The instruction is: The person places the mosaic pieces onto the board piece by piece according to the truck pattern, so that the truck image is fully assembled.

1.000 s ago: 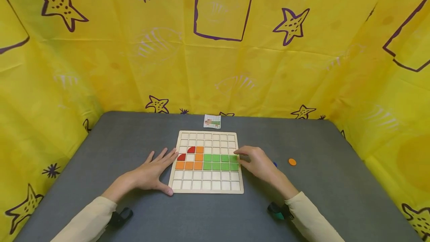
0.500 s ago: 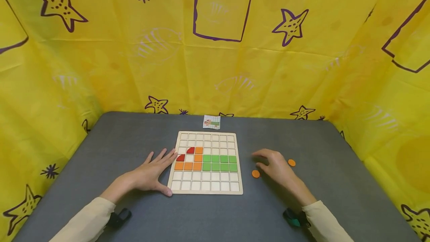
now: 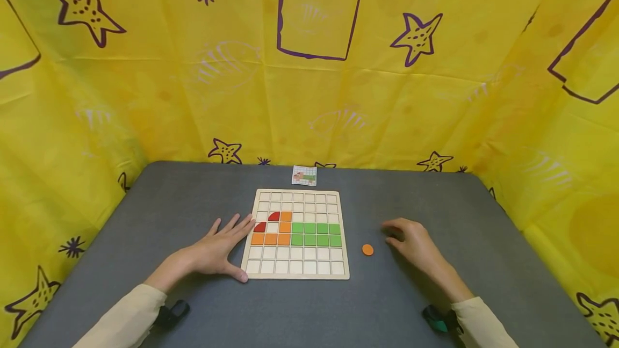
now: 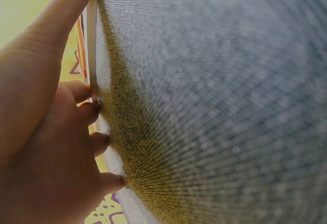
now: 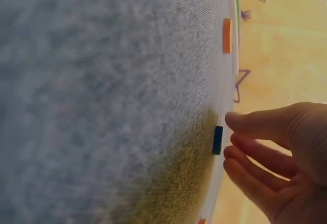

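Note:
My left hand [image 3: 213, 251] lies spread at the left side of a wooden grid board [image 3: 297, 276], fingertips against its edge and thumb at its near left corner. Set in the board are red quarter-round tiles [image 3: 274, 216], orange square tiles [image 3: 271, 239] and green square tiles [image 3: 316, 240]. Right of the board, my right hand [image 3: 416, 243] hovers low over the table, fingers loosely bent and thumb apart. A small dark blue piece [image 5: 217, 140] stays on the table by those fingertips in the right wrist view; the hand hides it in the head view.
An orange disc [image 3: 367, 249] lies between the board and my right hand. Part of another orange piece [image 5: 203, 221] shows at the bottom of the right wrist view. Behind the board rests a small pattern card [image 3: 304, 175]. Yellow printed cloth [image 3: 309, 95] surrounds the grey table [image 3: 300, 310].
My right hand has left the board's right edge and moved right, uncovering one orange disc and covering another. The last green tile lies in the board. My left hand keeps its place.

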Motion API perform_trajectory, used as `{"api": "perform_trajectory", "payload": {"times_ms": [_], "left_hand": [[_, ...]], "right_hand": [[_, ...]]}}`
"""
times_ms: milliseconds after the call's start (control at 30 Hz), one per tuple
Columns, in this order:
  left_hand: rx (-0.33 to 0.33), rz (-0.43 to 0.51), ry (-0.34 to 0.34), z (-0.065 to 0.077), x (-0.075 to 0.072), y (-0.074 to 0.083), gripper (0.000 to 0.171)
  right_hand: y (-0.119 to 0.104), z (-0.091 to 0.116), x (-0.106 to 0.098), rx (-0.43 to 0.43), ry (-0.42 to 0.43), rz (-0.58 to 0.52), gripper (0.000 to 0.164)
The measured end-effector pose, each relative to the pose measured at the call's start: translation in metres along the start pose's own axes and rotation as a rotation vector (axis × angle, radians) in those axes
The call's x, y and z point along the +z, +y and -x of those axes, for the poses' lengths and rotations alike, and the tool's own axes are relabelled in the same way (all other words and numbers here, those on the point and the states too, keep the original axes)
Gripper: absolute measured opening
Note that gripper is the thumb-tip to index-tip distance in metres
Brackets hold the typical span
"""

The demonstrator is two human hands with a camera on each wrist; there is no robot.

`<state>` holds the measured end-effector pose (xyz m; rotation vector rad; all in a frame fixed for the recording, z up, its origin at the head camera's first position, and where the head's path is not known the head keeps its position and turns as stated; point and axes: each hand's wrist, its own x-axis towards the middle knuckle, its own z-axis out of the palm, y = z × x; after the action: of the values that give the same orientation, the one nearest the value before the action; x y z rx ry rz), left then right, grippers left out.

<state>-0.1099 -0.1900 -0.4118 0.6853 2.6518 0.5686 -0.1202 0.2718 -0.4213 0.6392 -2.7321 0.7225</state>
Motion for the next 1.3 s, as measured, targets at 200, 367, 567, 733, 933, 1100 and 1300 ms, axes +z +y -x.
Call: {"api": "perform_trajectory", "payload": {"times_ms": [200,367,567,733,933,1100,1300], "left_hand": [[-0.002,0.002,0.0,0.001,0.0,-0.001,0.127],[0.0,0.009,-0.001,0.002,0.0,-0.001,0.127],[0.007,0.001,0.006,0.001,0.001,-0.003,0.127],[0.011,-0.003,0.009,0.0,0.002,-0.003,0.127],[-0.001,0.003,0.005,-0.002,0.002,-0.001,0.127],[-0.016,-0.001,0.001,-0.002,0.003,0.0,0.127],[-0.025,-0.006,0.001,-0.003,0.003,-0.001,0.127]], "right_hand": [[0.001,0.003,-0.002,0.05,0.003,0.016,0.031],[0.001,0.004,-0.003,0.058,-0.006,0.009,0.03],[0.005,-0.002,-0.003,0.043,-0.042,-0.02,0.033],[0.01,-0.004,-0.005,0.045,-0.067,-0.042,0.039],[0.013,-0.007,-0.01,0.092,-0.099,-0.087,0.034],[0.016,-0.01,-0.01,0.068,-0.117,-0.107,0.031],[0.017,-0.015,-0.008,0.034,-0.126,-0.098,0.032]]}}
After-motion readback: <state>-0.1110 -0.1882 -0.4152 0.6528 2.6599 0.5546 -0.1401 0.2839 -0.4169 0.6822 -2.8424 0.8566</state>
